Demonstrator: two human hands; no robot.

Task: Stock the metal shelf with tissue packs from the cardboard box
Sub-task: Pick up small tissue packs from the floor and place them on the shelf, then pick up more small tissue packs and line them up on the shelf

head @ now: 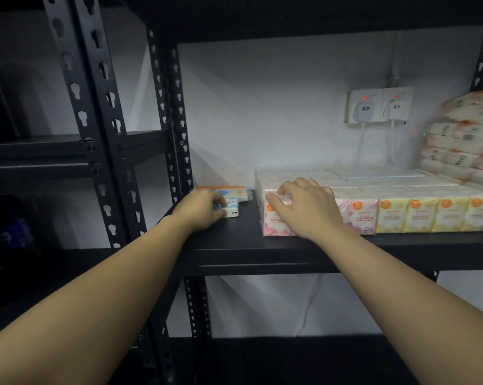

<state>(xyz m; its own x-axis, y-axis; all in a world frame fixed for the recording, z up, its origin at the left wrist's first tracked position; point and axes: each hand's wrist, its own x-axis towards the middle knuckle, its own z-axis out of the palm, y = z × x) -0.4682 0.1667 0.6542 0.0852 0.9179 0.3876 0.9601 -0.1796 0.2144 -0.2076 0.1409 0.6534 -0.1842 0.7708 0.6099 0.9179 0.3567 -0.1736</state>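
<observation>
Left hand: the left hand [204, 209] lies on the metal shelf [234, 245], fingers curled round a small blue-and-white tissue pack [230, 209] at the shelf's left end.
Right hand: the right hand [304, 205] has its fingers bent over the top front corner of the pink tissue pack [273, 218], thumb against its left face; a close grip on that pack.
Key relation: the blue-and-white pack sits left of the pink one, with bare shelf between them; its long axis seems to run front to back. The left hand is nearer and already on it, so closing the gap looks like a rightward slide.
Row: yellow tissue packs [435, 215] continue to the right, touching the pink ones.
Behind: an orange-edged pack [229, 190] lies just behind the left hand.
Room: dim; wall sockets [379, 105] behind, wrapped bundles [465, 140] stacked far right.
Cardboard box: not in view.
</observation>
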